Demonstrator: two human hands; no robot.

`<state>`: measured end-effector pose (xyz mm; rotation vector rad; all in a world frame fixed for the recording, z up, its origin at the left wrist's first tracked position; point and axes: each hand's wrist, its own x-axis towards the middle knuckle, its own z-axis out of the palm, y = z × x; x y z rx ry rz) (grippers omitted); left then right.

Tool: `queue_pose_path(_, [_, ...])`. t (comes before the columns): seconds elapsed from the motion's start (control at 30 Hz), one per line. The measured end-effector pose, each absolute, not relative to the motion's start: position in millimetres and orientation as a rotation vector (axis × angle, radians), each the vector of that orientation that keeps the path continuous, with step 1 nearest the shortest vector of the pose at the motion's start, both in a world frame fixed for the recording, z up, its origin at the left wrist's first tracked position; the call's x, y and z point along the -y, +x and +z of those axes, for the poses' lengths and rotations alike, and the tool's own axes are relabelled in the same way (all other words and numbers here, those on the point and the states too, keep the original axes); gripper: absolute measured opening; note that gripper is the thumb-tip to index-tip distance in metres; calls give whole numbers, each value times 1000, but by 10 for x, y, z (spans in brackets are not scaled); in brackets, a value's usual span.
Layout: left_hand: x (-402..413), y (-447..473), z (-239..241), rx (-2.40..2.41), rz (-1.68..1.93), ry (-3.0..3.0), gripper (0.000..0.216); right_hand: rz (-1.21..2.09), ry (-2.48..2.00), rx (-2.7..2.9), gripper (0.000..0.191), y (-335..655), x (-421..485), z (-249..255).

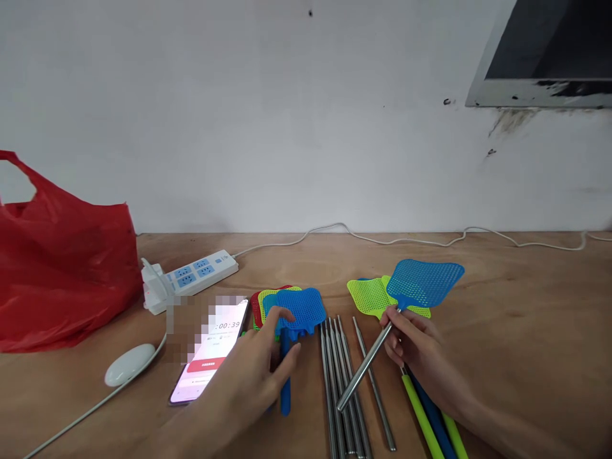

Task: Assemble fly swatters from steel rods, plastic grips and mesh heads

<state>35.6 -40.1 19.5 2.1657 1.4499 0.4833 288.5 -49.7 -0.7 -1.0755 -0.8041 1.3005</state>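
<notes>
- Across the lower half of the view, a brown wood-look surface (526, 306) meets a pale wall (239, 115) dotted with small dark holes.
- At upper right, a dark panel (554, 44) in a chipped pale frame, cut off by the picture's edges.
- On the surface's left, a red plastic bag (67, 274), cut off at the left edge, beside a white power strip (198, 274); a thin white cable (406, 242) runs right near the wall.
- Nearer, a white oval object (130, 364) and a lit phone (210, 347) ending its readout in 00:39; blocky blurring hides part of its screen.
- Left of center, a pile of colored fly-swatter heads (302, 307). The left hand (255, 370) reaches over it, forefinger against the blue top one, thumb apart; whether it grips is unclear.
- Right of center, the right hand (415, 341) grasps a blue swatter (425, 284) on a metal rod (366, 366), held slantwise above more metal rods (339, 382).
- Behind that hand, yellow-green heads (368, 296) are partly covered; green and blue handles (421, 414) below leave the bottom edge.
</notes>
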Motion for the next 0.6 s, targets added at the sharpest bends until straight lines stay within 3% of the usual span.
queue_pose_path(0.37, [236,223,57,-1706,226,2334,51,1416,-1131,834,50,2831,410,27])
queue_pose_path(0.6, [264,211,130,-1591,158,2390,30,1736,-1003,978,46,2905,387,81])
